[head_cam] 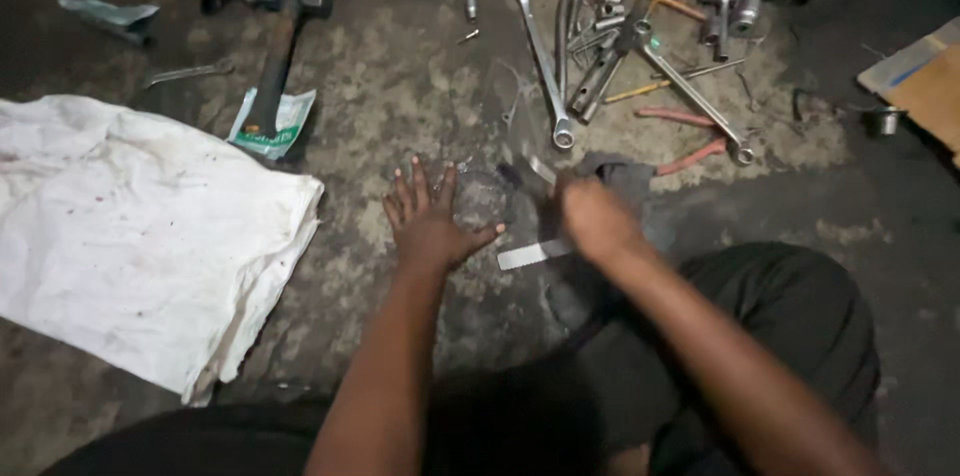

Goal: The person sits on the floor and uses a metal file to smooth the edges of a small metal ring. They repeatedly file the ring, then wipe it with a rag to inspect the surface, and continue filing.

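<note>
A white cloth (pixel 140 236) lies spread on the stained floor (pixel 400 96) at far left. Beyond it a hammer (pixel 280 46) rests with its handle on a green-and-white packet (pixel 285 126). The left hand (pixel 430 221) lies flat, fingers spread, touching a round grey metal part (pixel 482 198) on the floor at centre. Just right, a flat metal strip (pixel 535 253) lies beside the blurred right hand (pixel 598 221); whether it grips anything I cannot tell. Wrenches (pixel 600 56) and sockets (pixel 725 1) lie scattered behind.
</note>
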